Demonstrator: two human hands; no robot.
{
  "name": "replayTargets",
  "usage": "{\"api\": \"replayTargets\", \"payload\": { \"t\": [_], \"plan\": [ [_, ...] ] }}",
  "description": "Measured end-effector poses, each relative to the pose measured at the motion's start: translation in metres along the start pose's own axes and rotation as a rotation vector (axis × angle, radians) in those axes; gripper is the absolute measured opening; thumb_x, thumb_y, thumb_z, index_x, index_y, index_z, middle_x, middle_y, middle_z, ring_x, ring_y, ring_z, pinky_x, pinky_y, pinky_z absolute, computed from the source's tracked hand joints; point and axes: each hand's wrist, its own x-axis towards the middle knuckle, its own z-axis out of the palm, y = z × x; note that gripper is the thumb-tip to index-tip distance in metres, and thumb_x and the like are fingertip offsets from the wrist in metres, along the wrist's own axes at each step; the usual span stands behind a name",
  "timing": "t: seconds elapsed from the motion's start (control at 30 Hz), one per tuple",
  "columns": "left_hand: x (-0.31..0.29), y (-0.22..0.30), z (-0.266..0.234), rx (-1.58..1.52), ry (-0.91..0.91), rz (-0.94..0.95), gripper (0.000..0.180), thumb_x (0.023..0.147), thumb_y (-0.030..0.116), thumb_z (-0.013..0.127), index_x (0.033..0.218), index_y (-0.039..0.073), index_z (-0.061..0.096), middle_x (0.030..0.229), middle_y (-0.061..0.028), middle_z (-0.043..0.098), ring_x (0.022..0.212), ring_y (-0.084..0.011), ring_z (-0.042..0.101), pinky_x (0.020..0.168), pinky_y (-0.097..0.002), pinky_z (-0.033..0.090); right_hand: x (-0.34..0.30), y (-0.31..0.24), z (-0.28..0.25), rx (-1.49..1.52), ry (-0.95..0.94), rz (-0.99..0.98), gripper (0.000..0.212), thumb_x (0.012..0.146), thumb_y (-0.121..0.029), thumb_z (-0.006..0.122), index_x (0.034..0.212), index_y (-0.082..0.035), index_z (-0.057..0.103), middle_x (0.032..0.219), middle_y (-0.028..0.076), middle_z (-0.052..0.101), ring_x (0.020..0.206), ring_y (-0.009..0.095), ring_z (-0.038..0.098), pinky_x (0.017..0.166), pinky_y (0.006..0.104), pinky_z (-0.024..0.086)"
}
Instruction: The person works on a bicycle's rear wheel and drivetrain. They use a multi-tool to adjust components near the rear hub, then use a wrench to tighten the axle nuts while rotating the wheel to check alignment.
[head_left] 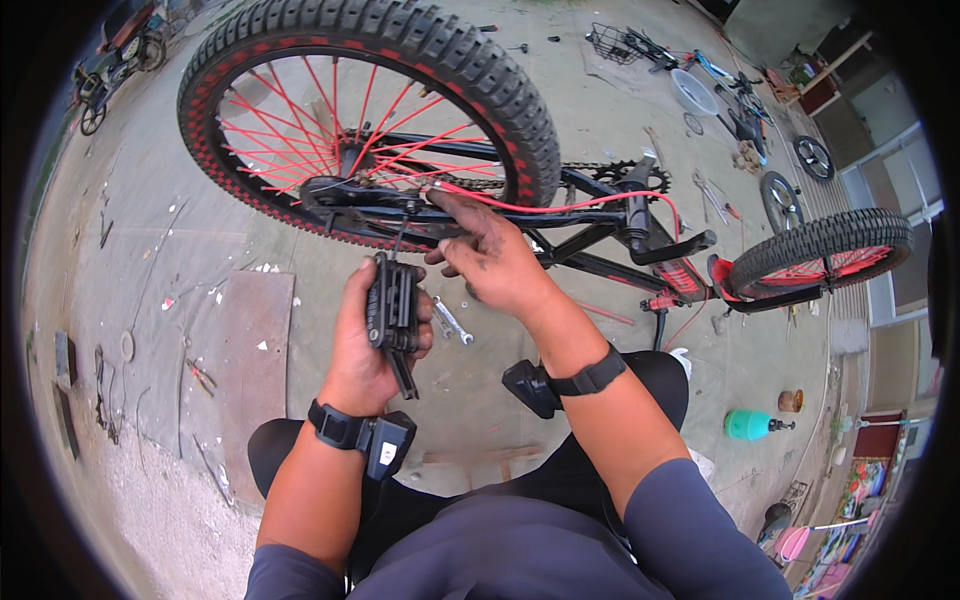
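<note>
A black folding multi-tool (393,305) is gripped in my left hand (355,350), closed around its body. One thin bit points up from it to the brake hardware beside the rear wheel hub (350,160); whether its tip sits in a bolt is too small to tell. My right hand (495,260) has its fingers apart, dark with grime. One fingertip lies at the red cable (560,208) along the black frame tube, and the others bend below it. The bicycle stands upside down, its red-spoked rear wheel (300,125) raised in front of me.
A combination wrench (453,322) lies on the ground below my hands. The front wheel (825,258) is at the right. Pliers (200,378) and a flat brown sheet (252,385) lie left. A green bottle (750,425) stands right; a basin (694,92) and bike parts lie farther back.
</note>
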Motion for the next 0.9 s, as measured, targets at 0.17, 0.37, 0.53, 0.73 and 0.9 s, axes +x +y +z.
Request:
{"api": "replayTargets", "payload": {
  "t": [0.17, 0.37, 0.53, 0.73, 0.9],
  "plan": [
    [-0.001, -0.001, 0.009, 0.003, 0.005, 0.020, 0.059, 0.098, 0.060, 0.046, 0.114, 0.005, 0.061, 0.076, -0.0067, 0.065, 0.054, -0.0169, 0.062, 0.049, -0.0252, 0.050, -0.051, -0.053, -0.042, -0.414, -0.071, -0.118, 0.045, 0.093, -0.006, 0.063, 0.137, 0.001, 0.056, 0.126, 0.014, 0.063, 0.097, 0.020, 0.070, 0.081, 0.0310, 0.056],
    [-0.006, -0.001, 0.007, 0.022, 0.004, 0.044, 0.058, 0.099, 0.059, 0.046, 0.113, 0.005, 0.061, 0.074, -0.0068, 0.063, 0.052, -0.0173, 0.060, 0.048, -0.0259, 0.050, -0.114, -0.154, -0.101, -0.195, 0.135, -0.178, 0.034, 0.091, -0.015, 0.066, 0.118, 0.006, 0.066, 0.097, 0.019, 0.072, 0.086, 0.027, 0.074, 0.077, 0.0345, 0.059],
    [-0.006, -0.002, 0.008, 0.033, 0.051, 0.066, 0.059, 0.099, 0.058, 0.046, 0.113, 0.002, 0.060, 0.073, -0.0078, 0.062, 0.052, -0.0175, 0.059, 0.048, -0.0269, 0.050, -0.066, -0.177, -0.209, -0.529, 0.284, -0.031, 0.036, 0.099, -0.024, 0.060, 0.122, 0.003, 0.064, 0.105, 0.011, 0.070, 0.096, 0.019, 0.070, 0.084, 0.0299, 0.053],
    [-0.001, -0.008, 0.015, 0.056, 0.045, 0.079, 0.059, 0.099, 0.058, 0.045, 0.111, 0.003, 0.061, 0.071, -0.0071, 0.061, 0.051, -0.0163, 0.057, 0.046, -0.0259, 0.049, -0.008, -0.111, -0.276, -0.739, 0.013, 0.447, 0.040, 0.099, -0.026, 0.054, 0.130, -0.003, 0.063, 0.121, 0.010, 0.068, 0.114, 0.020, 0.062, 0.098, 0.0361, 0.049],
    [0.000, -0.004, 0.014, 0.060, 0.088, 0.082, 0.059, 0.100, 0.058, 0.043, 0.111, 0.003, 0.061, 0.070, -0.0073, 0.061, 0.049, -0.0166, 0.057, 0.045, -0.0259, 0.049, 0.020, -0.076, -0.264, -0.517, -0.038, 0.537, 0.041, 0.101, -0.031, 0.047, 0.124, -0.004, 0.068, 0.118, 0.008, 0.069, 0.108, 0.019, 0.064, 0.096, 0.0349, 0.049]
  ]
}}
